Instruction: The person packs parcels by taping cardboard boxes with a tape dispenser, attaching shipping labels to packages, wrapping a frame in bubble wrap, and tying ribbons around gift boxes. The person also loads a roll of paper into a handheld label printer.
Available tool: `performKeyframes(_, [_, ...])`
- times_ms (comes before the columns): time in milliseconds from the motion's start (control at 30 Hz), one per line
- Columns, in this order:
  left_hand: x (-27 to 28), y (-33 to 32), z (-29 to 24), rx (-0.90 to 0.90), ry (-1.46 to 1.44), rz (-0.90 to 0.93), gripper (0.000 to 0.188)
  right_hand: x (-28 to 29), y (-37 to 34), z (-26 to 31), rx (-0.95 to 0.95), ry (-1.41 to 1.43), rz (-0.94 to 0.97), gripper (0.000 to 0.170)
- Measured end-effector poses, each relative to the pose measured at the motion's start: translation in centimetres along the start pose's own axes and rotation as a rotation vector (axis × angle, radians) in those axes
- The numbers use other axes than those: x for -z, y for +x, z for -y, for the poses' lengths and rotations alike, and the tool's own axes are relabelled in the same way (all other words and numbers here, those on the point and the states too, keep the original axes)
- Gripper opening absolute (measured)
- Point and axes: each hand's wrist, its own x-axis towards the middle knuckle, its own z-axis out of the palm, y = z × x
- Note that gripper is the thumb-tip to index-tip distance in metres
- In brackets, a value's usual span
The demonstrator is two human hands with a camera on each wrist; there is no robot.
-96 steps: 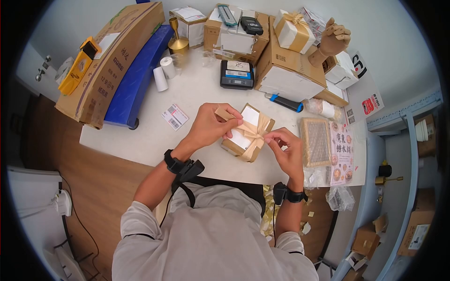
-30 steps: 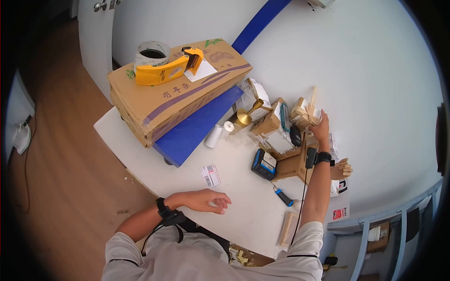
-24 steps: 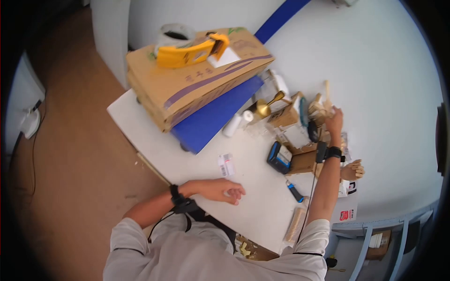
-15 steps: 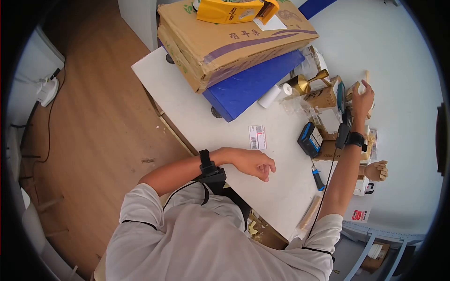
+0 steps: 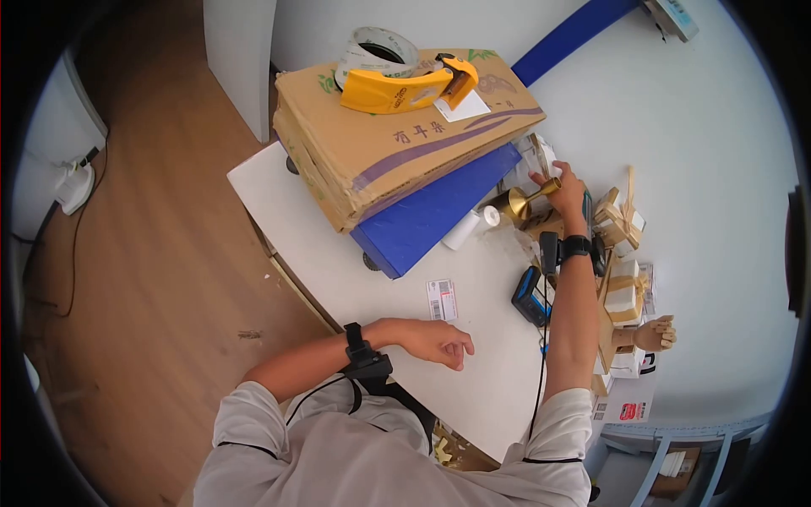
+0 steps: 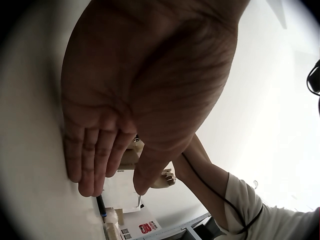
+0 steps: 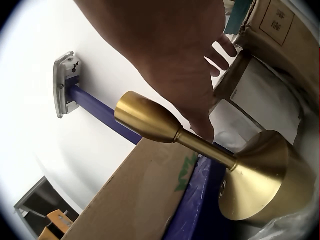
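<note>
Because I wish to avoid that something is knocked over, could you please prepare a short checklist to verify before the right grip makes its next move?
1. Firm hold by the right grip on the white box: cannot tell; its digits are near the box, contact unclear.
2. Room beside the brass stand: not ok; it is very close to the right grip.
3. Left grip free: ok; it holds nothing.
4. Shipping label uncovered: ok; nothing lies on it.
5. Bow-tied box away from both grips: ok.
6. Tape dispenser resting on the large carton: ok.
</note>
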Motion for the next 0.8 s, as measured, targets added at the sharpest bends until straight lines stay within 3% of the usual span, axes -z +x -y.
performKeyframes(67, [-0.2,0.1,0.2,0.005,-0.002,-0.004,0.043,0.4,-0.5,0.2,-0.131,-0.06,0.027,0.087])
performKeyframes(333, [0.0,0.5,0.9,-0.002,-0.013,0.018,0.044,-0.1,1.0,-2.6,-0.083,0.182,-0.211,0.082])
performKeyframes(433, [0.0,0.5,0.5,0.033,0.001,0.022,0.044,2.1,0.4,-2.6,-0.008,0.21,-0.38,0.076])
performKeyframes(500, [0.2,0.5,0.6,0.035,0.006,0.032,0.044,4.2,0.0,-2.6,0.098,0.281,-0.605,0.07])
performKeyframes(567, [0.0,0.5,0.6,0.041,0.002,0.052,0.044,6.8,-1.3,-2.4,0.098,0.307,-0.692,0.068])
performKeyframes(633, [0.1,0.5,0.4,0.056,-0.041,0.034,0.044,9.2,-2.8,-2.8,0.1,0.3,-0.897,0.068])
performKeyframes(700, [0.1,0.6,0.7,0.07,-0.044,0.046,0.045,11.2,-6.0,-3.2,0.024,0.334,-0.915,0.067])
performKeyframes(800, [0.4,0.8,0.7,0.099,-0.071,0.061,0.049,12.4,-11.5,-4.9,-0.146,0.746,-0.823,0.065])
